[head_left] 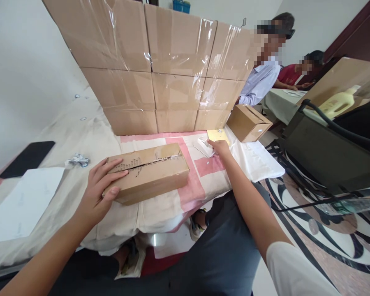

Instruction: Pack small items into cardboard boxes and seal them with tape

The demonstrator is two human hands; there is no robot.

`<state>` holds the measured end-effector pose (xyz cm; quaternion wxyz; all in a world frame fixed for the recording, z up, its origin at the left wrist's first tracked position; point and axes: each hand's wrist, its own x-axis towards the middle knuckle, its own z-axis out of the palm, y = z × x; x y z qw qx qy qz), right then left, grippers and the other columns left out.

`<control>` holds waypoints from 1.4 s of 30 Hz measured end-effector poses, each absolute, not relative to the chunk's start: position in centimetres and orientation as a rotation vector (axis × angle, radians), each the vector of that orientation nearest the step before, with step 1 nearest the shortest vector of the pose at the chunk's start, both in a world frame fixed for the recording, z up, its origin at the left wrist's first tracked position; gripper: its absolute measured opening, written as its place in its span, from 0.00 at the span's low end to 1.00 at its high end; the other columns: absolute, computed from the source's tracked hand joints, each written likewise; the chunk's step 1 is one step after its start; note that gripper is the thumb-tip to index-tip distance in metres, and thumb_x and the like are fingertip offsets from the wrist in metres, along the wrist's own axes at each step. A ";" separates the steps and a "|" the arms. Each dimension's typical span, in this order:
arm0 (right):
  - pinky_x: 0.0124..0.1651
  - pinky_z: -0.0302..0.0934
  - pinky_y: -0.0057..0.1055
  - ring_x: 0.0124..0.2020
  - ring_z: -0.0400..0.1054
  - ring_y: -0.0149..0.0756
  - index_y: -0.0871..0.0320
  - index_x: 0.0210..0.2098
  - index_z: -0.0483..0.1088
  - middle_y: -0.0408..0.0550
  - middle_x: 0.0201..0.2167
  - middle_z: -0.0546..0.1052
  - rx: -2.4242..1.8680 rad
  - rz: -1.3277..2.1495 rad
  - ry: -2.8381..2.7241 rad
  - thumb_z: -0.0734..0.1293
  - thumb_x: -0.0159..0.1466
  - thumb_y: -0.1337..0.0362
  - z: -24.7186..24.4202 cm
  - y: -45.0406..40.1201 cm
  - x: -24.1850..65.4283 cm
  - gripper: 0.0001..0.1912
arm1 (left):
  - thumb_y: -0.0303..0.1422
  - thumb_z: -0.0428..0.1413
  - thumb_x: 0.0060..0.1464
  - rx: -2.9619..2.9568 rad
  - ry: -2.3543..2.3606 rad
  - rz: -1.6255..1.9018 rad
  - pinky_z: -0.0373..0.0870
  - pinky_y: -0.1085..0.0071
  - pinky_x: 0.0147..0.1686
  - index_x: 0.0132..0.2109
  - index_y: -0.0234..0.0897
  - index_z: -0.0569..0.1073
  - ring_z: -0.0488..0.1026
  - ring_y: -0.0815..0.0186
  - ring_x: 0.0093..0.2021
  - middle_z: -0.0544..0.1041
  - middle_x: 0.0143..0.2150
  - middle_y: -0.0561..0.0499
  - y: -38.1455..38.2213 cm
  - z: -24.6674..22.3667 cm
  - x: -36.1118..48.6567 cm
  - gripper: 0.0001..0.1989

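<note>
left hand (pixel 99 193) spread, fingers on top and thumb on near side of the box (pixel 156 174) — box lies on the cloth (pixel 160 213), extending right from that hand. right hand (pixel 220 148) pinches white paper (pixel 206 148) past box's right end — paper pokes out left of the fingertips.

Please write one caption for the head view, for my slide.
Left hand resting on a cardboard box, right hand at a white item, stacked boxes behind.
</note>
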<state>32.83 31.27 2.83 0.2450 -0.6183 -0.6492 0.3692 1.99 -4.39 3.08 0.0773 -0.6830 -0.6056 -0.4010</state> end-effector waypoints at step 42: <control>0.23 0.73 0.29 0.17 0.73 0.36 0.57 0.23 0.65 0.40 0.14 0.69 -1.625 1.381 -1.486 0.75 0.60 0.68 4.2 30.4 33.9 0.16 | 0.30 0.48 0.68 -2.074 -1.743 -1.218 0.50 0.39 0.71 0.58 0.43 0.72 0.59 0.50 0.71 0.64 0.71 0.46 -4.3 2.9 1.8 0.15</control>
